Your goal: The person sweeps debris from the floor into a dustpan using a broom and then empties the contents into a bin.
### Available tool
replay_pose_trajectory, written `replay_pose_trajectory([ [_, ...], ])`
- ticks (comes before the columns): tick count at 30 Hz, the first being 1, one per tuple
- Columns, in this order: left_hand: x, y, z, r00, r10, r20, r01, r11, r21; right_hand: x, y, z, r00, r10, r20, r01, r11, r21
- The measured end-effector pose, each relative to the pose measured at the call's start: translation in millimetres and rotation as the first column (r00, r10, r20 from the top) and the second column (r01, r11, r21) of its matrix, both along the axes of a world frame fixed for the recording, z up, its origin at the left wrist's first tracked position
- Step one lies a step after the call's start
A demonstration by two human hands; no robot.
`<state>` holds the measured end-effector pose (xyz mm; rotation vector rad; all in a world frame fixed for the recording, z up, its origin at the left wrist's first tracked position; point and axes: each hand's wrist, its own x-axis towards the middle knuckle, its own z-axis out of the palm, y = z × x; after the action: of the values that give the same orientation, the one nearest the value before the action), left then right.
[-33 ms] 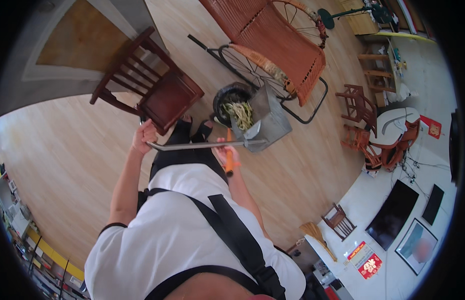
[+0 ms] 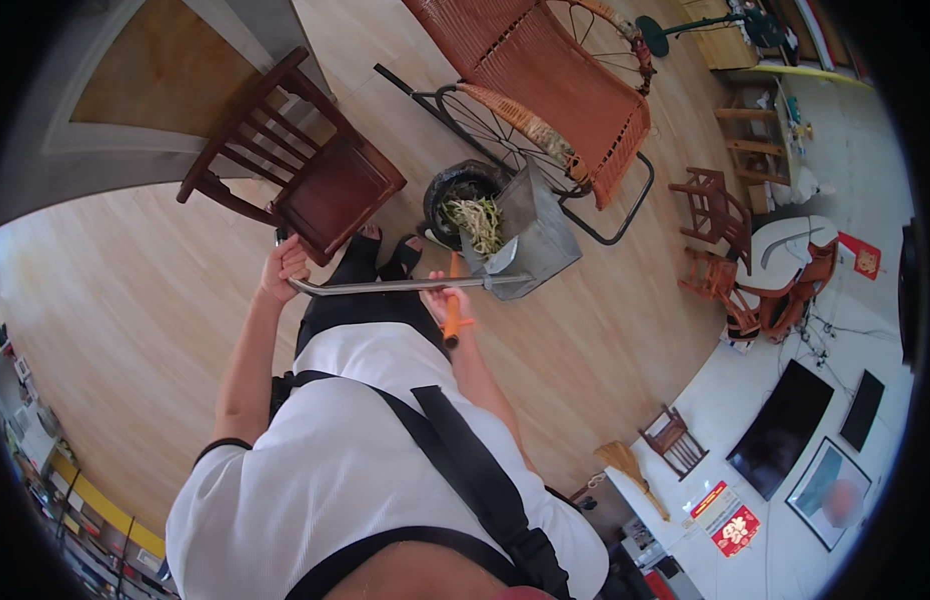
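Observation:
A grey metal dustpan (image 2: 547, 228) is tipped against the rim of a black bag-lined bin (image 2: 453, 187), in front of my feet. Stringy green and pale plant scraps (image 2: 474, 226) lie in the bin beside the pan's edge. My left hand (image 2: 282, 269) is closed around the bent far end of the dustpan's long metal handle (image 2: 385, 287). Closer to the pan, my right hand (image 2: 447, 298) has its fingers round an orange stick (image 2: 452, 322) with a dark end, and supports the metal handle too. The stick's other end is hidden.
A dark red wooden chair (image 2: 337, 195) stands close to my left hand. Just beyond the dustpan is a reddish woven reclining chair (image 2: 555, 80) with wheels and a black tube frame. Small wooden chairs (image 2: 715, 215) and a straw broom (image 2: 630, 475) are by the right wall.
The view has shifted very slightly. Both hands keep their hold, and the dustpan stays at the bin.

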<state>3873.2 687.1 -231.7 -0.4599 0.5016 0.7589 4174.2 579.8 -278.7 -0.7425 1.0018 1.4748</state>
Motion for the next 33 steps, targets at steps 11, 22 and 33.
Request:
replay_pose_trajectory([
  [11,-4.9,8.8,-5.9,0.999,0.017,-0.038,-0.017,1.000,0.001,-1.2,7.9,-14.2,0.998,0.028,0.054,-0.028,1.000,0.001],
  [22,2.9,21.7,3.9,0.993,-0.082,-0.090,0.089,0.993,0.077,0.8,4.0,-9.3,0.998,-0.042,0.047,0.040,0.998,0.042],
  [33,7.3,20.9,-8.8,0.999,-0.029,-0.024,0.029,1.000,-0.006,12.8,2.9,-18.0,0.996,-0.029,0.083,0.022,0.996,0.089],
])
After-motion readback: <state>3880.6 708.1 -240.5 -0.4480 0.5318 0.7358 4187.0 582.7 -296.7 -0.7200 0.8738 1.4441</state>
